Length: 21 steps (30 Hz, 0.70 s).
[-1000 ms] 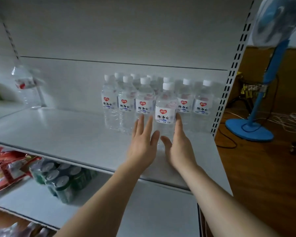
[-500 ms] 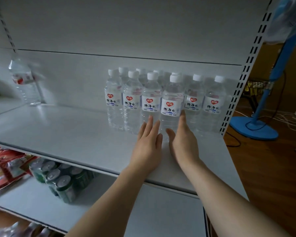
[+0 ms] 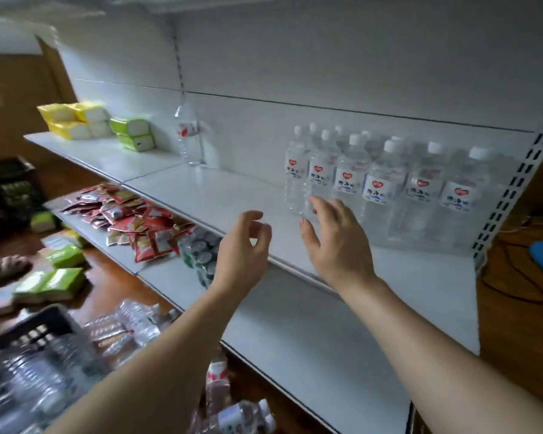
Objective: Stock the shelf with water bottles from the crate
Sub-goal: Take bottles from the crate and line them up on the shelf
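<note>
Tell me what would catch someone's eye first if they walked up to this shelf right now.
First, the cluster of white-capped water bottles standing upright at the right end of the middle shelf. In front of them hover the left hand and right hand, both holding nothing. After that, the red snack packets heaped on the shelf below, and the loose bottles in the dark crate at lower left.

Clear glossy plastic water bottles [image 3: 378,186] with paper labels, smooth matt white metal shelf [image 3: 220,195], shiny wooden floor [image 3: 514,324]
</note>
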Motion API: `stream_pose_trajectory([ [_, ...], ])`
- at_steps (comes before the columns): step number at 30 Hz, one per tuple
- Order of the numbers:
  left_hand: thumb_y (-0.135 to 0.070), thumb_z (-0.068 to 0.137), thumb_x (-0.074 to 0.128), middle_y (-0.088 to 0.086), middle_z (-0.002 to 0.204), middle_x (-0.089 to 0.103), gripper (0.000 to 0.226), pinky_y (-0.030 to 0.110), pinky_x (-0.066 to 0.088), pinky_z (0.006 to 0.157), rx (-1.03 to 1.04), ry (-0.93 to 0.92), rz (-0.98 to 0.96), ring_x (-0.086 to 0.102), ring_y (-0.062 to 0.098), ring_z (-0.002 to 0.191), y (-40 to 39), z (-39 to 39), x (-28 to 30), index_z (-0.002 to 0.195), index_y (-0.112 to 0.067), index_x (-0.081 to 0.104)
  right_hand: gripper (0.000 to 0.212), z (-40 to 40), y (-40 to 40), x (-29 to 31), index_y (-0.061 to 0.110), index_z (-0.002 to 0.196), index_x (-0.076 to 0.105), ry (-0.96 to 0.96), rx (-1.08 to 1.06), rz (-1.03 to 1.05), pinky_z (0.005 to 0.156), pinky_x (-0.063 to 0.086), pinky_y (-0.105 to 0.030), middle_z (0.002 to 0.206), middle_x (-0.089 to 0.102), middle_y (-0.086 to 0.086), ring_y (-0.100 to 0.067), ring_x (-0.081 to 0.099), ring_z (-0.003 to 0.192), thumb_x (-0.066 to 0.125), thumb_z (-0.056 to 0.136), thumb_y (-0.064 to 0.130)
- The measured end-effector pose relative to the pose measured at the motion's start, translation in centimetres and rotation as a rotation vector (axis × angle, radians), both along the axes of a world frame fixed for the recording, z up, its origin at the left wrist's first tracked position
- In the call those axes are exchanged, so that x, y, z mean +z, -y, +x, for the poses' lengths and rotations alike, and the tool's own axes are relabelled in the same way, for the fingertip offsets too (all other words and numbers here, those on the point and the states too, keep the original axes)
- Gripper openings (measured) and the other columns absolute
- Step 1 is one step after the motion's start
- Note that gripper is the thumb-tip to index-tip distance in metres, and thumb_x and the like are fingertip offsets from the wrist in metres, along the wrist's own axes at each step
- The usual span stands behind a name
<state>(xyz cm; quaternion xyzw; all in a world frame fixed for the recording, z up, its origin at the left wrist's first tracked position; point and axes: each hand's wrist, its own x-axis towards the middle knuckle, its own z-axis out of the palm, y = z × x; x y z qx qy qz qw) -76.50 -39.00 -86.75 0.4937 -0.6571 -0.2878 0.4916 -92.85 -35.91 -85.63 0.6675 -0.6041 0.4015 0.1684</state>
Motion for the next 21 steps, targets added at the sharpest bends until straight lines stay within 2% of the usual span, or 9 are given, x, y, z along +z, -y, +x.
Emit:
stream_pose_trajectory([
  [1, -0.027, 0.097, 0.058, -0.009, 0.094, 0.069, 0.025, 0.034, 0.055, 0.086, 0.037, 0.004, -0.002, 0.067, 0.010, 0.086, -0.6, 2.4, 0.5, 0.122, -0.023, 0.060, 0.044, 2.1, 0.1, 0.4, 0.003, 0.127, 0.060, -0.001, 0.074, 0.000, 0.076, 0.056, -0.044, 0.107, 0.064, -0.014, -0.034, 0.063, 0.096, 0.048, 0.096, 0.032],
  [2, -0.028, 0.098, 0.060, -0.011, 0.092, 0.069, 0.023, 0.025, 0.055, 0.079, 0.075, 0.024, 0.009, 0.068, 0.004, 0.081, -1.4, 4.9, 0.7, 0.121, -0.023, 0.059, 0.044, 4.4, 0.3, 0.7, 0.003, 0.127, 0.060, -0.002, 0.149, 0.007, 0.076, 0.056, -0.043, 0.107, 0.065, -0.014, -0.033, 0.063, 0.097, 0.048, 0.096, 0.033],
  [3, -0.029, 0.098, 0.060, -0.012, 0.091, 0.068, 0.023, 0.015, 0.052, 0.070, 0.117, 0.058, 0.021, 0.066, -0.001, 0.078, -2.1, 7.4, 0.8, 0.120, -0.022, 0.059, 0.045, 6.8, 0.3, 0.8, 0.004, 0.127, 0.061, -0.004, 0.222, 0.015, 0.075, 0.056, -0.042, 0.106, 0.066, -0.013, -0.033, 0.063, 0.096, 0.047, 0.096, 0.033],
  [4, -0.031, 0.098, 0.061, -0.012, 0.091, 0.068, 0.023, 0.012, 0.047, 0.064, 0.163, 0.088, 0.037, 0.065, 0.000, 0.078, -3.0, 10.0, 1.0, 0.119, -0.022, 0.059, 0.045, 9.4, 0.3, 0.9, 0.005, 0.126, 0.062, -0.010, 0.296, 0.026, 0.074, 0.057, -0.041, 0.105, 0.066, -0.013, -0.033, 0.063, 0.095, 0.046, 0.095, 0.034],
  [7, -0.036, 0.098, 0.060, -0.010, 0.091, 0.069, 0.022, 0.019, 0.046, 0.061, 0.308, 0.100, 0.127, 0.065, 0.010, 0.078, -6.1, 17.8, 0.7, 0.116, -0.024, 0.059, 0.039, 17.1, -0.1, 0.2, 0.007, 0.120, 0.065, -0.046, 0.492, 0.063, 0.076, 0.056, -0.045, 0.102, 0.068, -0.012, -0.033, 0.063, 0.093, 0.047, 0.094, 0.031],
  [11, -0.034, 0.100, 0.056, 0.000, 0.100, 0.070, 0.021, 0.030, 0.049, 0.069, 0.456, 0.097, 0.247, 0.065, 0.018, 0.084, -9.9, 26.5, 0.2, 0.118, -0.025, 0.063, 0.032, 26.0, -1.6, -1.7, 0.012, 0.122, 0.062, -0.086, 0.663, 0.176, 0.078, 0.055, -0.044, 0.106, 0.066, -0.010, -0.032, 0.060, 0.096, 0.053, 0.094, 0.026],
  [14, -0.033, 0.102, 0.052, 0.005, 0.104, 0.069, 0.022, 0.034, 0.049, 0.073, 0.478, 0.115, 0.323, 0.061, 0.022, 0.083, -11.5, 31.5, -1.1, 0.119, -0.023, 0.062, 0.036, 31.4, -2.5, -3.7, 0.010, 0.127, 0.057, -0.149, 0.742, 0.311, 0.085, 0.052, -0.044, 0.113, 0.063, -0.013, -0.034, 0.058, 0.104, 0.055, 0.095, 0.026],
  [17, -0.033, 0.103, 0.049, 0.009, 0.106, 0.069, 0.020, 0.041, 0.056, 0.077, 0.481, 0.096, 0.410, 0.067, 0.024, 0.089, -11.6, 35.1, -3.6, 0.115, -0.021, 0.059, 0.040, 35.7, -2.3, -6.7, 0.014, 0.134, 0.048, -0.214, 0.737, 0.504, 0.087, 0.048, -0.042, 0.118, 0.060, -0.011, -0.033, 0.056, 0.109, 0.050, 0.098, 0.031],
  [21, -0.023, 0.103, 0.046, 0.006, 0.119, 0.066, 0.030, 0.035, 0.054, 0.083, 0.459, 0.136, 0.579, 0.065, 0.022, 0.099, -10.1, 38.6, -8.8, 0.130, -0.018, 0.056, 0.050, 40.1, -0.6, -12.6, 0.016, 0.146, 0.034, -0.246, 0.633, 0.772, 0.095, 0.043, -0.043, 0.134, 0.055, -0.012, -0.034, 0.052, 0.121, 0.043, 0.102, 0.037],
])
